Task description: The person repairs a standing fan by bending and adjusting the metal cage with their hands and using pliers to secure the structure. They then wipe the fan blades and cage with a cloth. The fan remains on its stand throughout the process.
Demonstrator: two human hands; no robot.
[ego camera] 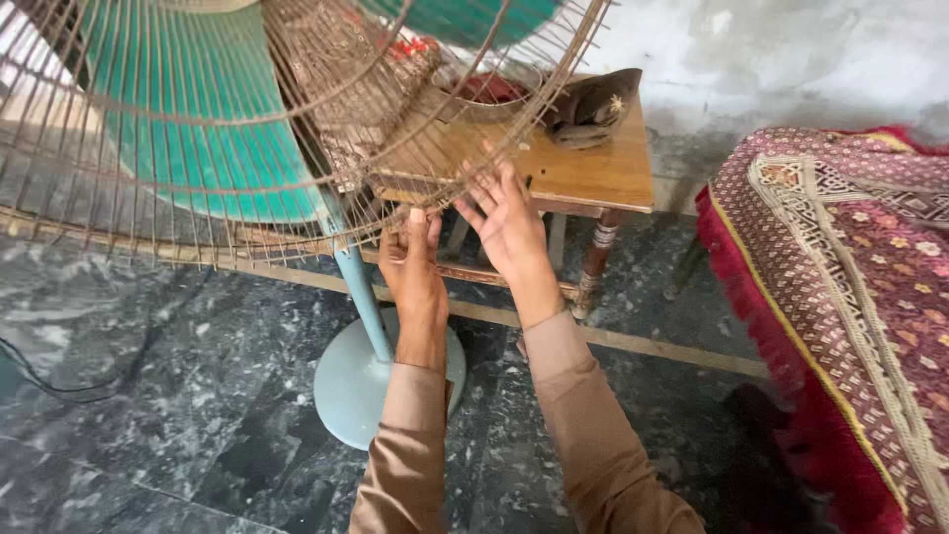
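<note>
A pedestal fan fills the upper left, with a rusty wire guard [198, 148] over teal blades [208, 119]. Its pale blue pole [361, 297] rises from a round base [351, 391] on the floor. My left hand [413, 272] is closed around the lower rim of the guard, thumb up. My right hand [509, 222] lies just beside it, fingers spread and pressed against the guard's wires near the rim. Both arms wear tan sleeves.
A small wooden table [593, 168] stands behind the fan, carrying a dark cap [593, 104] and a round bowl [489, 94]. A bed with a patterned red cover [850, 287] is at the right. A black cable [59, 381] runs over the dark marble floor.
</note>
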